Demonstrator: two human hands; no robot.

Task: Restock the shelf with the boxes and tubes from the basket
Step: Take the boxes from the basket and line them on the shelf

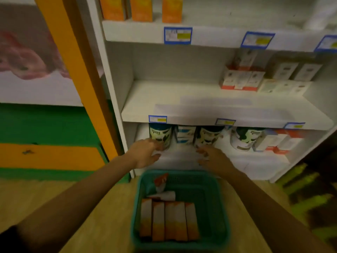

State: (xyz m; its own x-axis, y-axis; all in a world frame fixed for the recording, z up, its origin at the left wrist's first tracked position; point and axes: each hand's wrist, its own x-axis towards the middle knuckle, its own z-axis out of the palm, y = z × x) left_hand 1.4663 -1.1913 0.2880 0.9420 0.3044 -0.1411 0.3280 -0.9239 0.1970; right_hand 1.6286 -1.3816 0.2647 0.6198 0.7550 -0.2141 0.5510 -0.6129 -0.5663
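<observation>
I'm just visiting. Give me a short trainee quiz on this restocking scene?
1. True or false: the teal basket still holds orange-and-white boxes.
2. Which shelf level are both hands nearest: A top, B middle, C bottom?
3. What stands by the left hand?

Key
1. True; several lie side by side.
2. C; the left hand and right hand reach the bottom level.
3. A round tin, at its fingers.

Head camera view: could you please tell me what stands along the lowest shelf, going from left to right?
Left canister → blue-striped boxes → middle canister → right canister → white and orange-red boxes.
</observation>
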